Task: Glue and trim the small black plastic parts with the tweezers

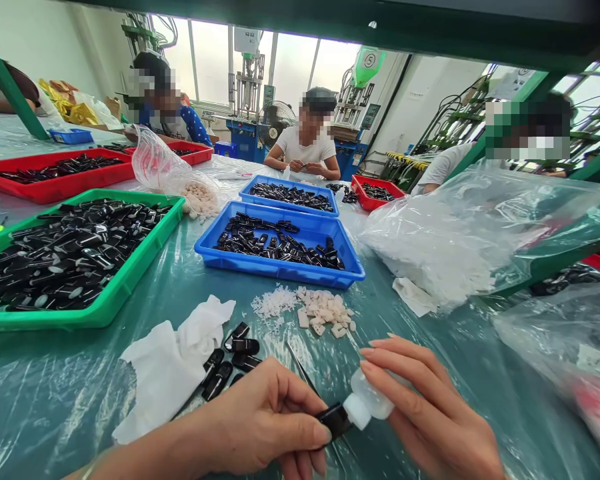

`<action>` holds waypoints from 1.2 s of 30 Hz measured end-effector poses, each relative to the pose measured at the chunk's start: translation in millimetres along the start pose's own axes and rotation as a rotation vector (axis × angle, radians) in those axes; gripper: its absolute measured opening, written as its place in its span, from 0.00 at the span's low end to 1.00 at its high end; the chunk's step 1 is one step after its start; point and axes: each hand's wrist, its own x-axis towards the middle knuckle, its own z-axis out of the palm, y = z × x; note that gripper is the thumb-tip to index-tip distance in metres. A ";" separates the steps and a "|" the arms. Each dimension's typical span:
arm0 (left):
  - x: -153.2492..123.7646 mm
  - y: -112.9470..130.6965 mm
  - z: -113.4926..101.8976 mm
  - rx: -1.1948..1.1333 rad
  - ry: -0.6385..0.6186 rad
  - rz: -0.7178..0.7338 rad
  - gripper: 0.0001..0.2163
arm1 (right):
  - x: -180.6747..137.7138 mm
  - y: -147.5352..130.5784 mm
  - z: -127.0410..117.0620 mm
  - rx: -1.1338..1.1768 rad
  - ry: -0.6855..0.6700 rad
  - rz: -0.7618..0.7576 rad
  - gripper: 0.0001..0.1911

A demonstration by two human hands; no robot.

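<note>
Low in the middle, my left hand (275, 420) pinches a glossy black plastic piece (334, 421) between thumb and fingers. My right hand (430, 400) grips a small translucent squeeze bottle (371, 393), tilted so its white cap (357, 411) is against or right beside the far end of the black piece. Behind my left fingers lie tweezers (303, 367), partly hidden. Several similar black pieces (217, 380) lie left of them, next to a crumpled white cloth or tissue (180, 353). Beyond are a heap of white bits (275, 303) and a heap of cream-coloured small blocks (325, 311).
A green tray (145, 267) and blue trays (280, 272) hold many black pieces; red trays (55, 193) stand farther back. Clear plastic bags (440, 247) bulge at the right. Green frame bars (510, 133) cross above. Several people (305, 143) sit around the plastic-covered table (80, 373).
</note>
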 end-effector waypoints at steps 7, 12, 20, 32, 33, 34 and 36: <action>0.6 0.8 0.9 0.007 0.011 -0.006 0.10 | -1.9 -1.6 -4.3 -0.043 -0.016 -0.003 0.16; 2.2 -1.8 -0.6 0.006 0.003 -0.008 0.09 | -12.8 -0.2 -5.0 -0.082 -0.057 -0.007 0.17; 2.8 -1.4 1.1 0.018 0.005 -0.023 0.10 | -12.3 -1.5 -2.8 -0.109 -0.057 -0.013 0.16; 4.4 -5.5 0.0 0.022 0.000 -0.039 0.11 | -6.5 -3.9 1.4 -0.125 0.025 -0.003 0.16; 4.3 -5.5 0.1 0.022 -0.003 -0.037 0.11 | -5.3 -4.5 1.4 -0.124 0.032 0.006 0.17; 4.2 -5.5 0.4 0.018 -0.005 -0.034 0.11 | -4.2 -5.0 1.3 -0.122 0.035 0.018 0.17; 4.3 -4.8 1.3 -0.003 0.001 -0.017 0.12 | -2.6 -5.4 0.9 -0.114 0.040 0.046 0.17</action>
